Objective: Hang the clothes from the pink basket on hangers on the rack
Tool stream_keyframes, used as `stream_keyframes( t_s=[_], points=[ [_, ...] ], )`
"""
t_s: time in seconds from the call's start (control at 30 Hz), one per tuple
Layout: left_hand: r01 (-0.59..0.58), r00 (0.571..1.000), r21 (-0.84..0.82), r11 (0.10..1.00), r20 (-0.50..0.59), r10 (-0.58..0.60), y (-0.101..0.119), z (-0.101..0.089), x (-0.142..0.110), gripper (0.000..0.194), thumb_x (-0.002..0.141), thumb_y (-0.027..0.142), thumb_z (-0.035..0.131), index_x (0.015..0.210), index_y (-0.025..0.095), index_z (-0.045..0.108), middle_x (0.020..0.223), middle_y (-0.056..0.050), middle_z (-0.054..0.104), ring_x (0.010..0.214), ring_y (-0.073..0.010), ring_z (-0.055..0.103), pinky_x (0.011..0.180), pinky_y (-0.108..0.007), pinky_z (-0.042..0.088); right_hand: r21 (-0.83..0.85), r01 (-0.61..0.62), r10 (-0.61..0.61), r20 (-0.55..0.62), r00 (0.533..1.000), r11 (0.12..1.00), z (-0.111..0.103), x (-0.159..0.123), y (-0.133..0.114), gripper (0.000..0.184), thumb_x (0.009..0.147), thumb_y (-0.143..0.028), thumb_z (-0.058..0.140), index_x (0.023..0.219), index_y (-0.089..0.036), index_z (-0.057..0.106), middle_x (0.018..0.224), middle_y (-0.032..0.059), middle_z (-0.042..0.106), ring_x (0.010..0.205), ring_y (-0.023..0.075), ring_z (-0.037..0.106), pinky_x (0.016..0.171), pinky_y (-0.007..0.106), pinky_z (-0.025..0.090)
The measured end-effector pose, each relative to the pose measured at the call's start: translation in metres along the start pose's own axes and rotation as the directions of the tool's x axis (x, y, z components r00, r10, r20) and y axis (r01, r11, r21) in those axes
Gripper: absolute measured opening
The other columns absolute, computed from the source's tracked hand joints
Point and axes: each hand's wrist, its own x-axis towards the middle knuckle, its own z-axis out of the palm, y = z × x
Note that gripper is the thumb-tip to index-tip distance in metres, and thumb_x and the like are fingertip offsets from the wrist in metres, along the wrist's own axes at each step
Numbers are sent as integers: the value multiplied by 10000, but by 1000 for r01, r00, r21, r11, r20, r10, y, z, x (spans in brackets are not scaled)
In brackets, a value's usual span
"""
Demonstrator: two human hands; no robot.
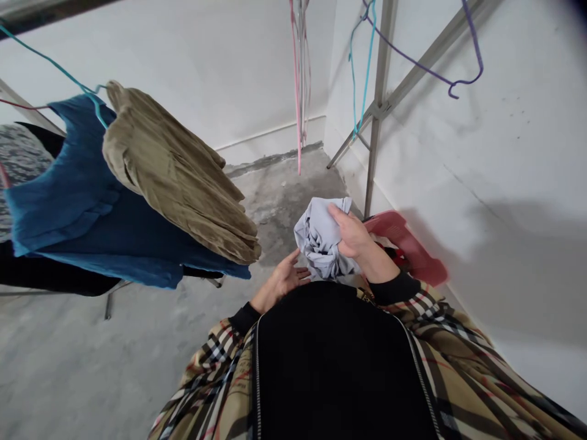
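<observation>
concrete flr (293, 201), white walls (481, 153), grey cloth (318, 241) gripped + bunched in r hand (352, 231), l hand (285, 278) held open just beside it, blue top (68, 189), olive garment (178, 177) hung nearby

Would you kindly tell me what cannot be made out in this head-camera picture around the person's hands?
- Head view, crumpled pale grey cloth: garment type, bunched up under the right hand.
- Head view, red plastic object: full shape, behind the right forearm.
- Head view, thin pink hanging line: top cut off by the upper edge.
</observation>
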Motion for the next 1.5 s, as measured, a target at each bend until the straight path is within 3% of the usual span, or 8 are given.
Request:
stream_keyframes(
  t_s=[0.17, 0.37, 0.67, 0.83, 1.07, 1.37, 1.43, 1.5],
  points=[
    [105, 982, -176, 979, 173, -74, 0, 14, 10, 625, 876, 585, 532, 1276, 114, 437, 1024, -170, 638, 862, -266, 688, 755, -413, 563, 83, 26, -21, -60, 998, 996, 11, -4, 0, 395, 792, -520, 655, 1060, -230, 634, 921, 54, 755, 1040, 237, 687, 851, 378, 580],
    [107, 949, -293, 950, 314, -10, -6, 22, 15, 371, 897, 508, 561, 917, 140, 599, 613, -19, 613, 482, -155, 589, 526, -283, 507, 219, 118, -91, -127, 988, 969, 16, -9, -1, 384, 769, -502, 694, 1023, -217, 643, 921, 45, 757, 1038, 239, 687, 860, 375, 587],
    [-182, 960, -461, 869, 110, 259, 33, 0, -6, 201, 956, 322, 520, 881, 173, 631, 700, -10, 719, 614, -163, 689, 552, -260, 526, 339, 260, -190, -226, 955, 904, -6, -6, -22, 212, 799, -384, 698, 947, -239, 654, 1006, 1, 743, 1103, 185, 648, 908, 341, 575],
    [-382, 890, -551, 742, -4, 455, 70, -15, -33, 203, 963, 280, 511, 913, 143, 651, 768, -39, 743, 698, -168, 718, 661, -285, 588, 352, 230, -162, -213, 964, 907, -18, -3, -28, 84, 863, -310, 623, 887, -234, 648, 977, 3, 738, 1047, 159, 658, 872, 312, 572],
    [-566, 774, -561, 604, -110, 623, 94, -3, -66, 216, 930, 248, 587, 1077, 110, 664, 775, -40, 752, 652, -138, 711, 713, -238, 588, 329, 106, -58, -150, 987, 938, -24, -2, -26, 148, 870, -374, 601, 890, -230, 629, 932, 17, 734, 954, 177, 663, 794, 343, 570],
    [-669, 707, -411, 619, -95, 701, 81, 6, -108, 130, 866, 216, 647, 933, 107, 675, 803, -56, 751, 705, -155, 714, 722, -256, 594, -162, -95, 100, 19, 995, 982, -56, -26, 3, 313, 666, -454, 761, 818, -193, 678, 773, 36, 723, 721, 175, 653, 728, 326, 533],
    [-713, 666, -352, 607, -67, 743, 72, 7, -118, 192, 793, 238, 729, 942, 129, 676, 839, -51, 752, 725, -165, 713, 714, -263, 592, -484, -116, 160, 51, 986, 867, -71, -28, 10, 298, 657, -456, 743, 683, -168, 670, 639, 28, 680, 619, 162, 611, 675, 313, 510],
    [-754, 624, -302, 583, -51, 780, 63, 7, -125, 285, 711, 262, 803, 939, 145, 676, 837, -36, 748, 703, -155, 701, 689, -250, 583, -769, -23, 185, 124, 975, 639, -83, -26, 9, 309, 691, -437, 696, 560, -165, 628, 542, 11, 626, 572, 152, 574, 652, 302, 484]
  ],
)
